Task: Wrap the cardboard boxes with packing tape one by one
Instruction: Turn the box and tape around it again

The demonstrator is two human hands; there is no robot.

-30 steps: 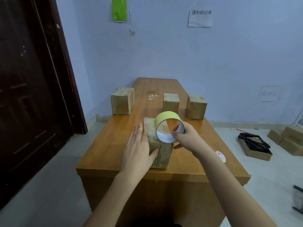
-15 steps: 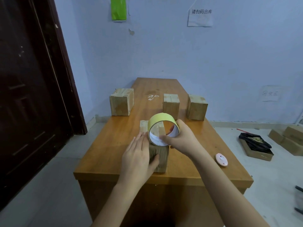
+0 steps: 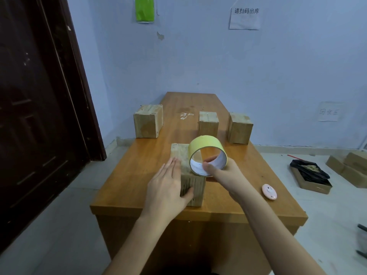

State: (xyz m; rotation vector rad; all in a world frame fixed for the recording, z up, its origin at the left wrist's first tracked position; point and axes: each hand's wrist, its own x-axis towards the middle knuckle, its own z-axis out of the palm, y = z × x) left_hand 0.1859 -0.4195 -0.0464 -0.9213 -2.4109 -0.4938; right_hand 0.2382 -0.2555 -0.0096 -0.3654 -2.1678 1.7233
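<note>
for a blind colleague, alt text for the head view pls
A left hand steadies a cardboard box on a wooden table while the right hand holds a yellow tape roll over it. Three more boxes stand farther back.

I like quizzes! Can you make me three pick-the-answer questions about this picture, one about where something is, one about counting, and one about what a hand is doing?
1. Where is the pink round thing?
A. on the table, near the right arm
B. on the floor
C. on a box

2. How many cardboard boxes stand on the table?
A. two
B. four
C. six

3. What is the right hand doing?
A. resting flat
B. holding the tape roll
C. pointing

Answers: 1 A, it lies on the tabletop. 2 B, three at the back and the near box under the left hand. 3 B, its fingers curl round the roll's rim.
</note>
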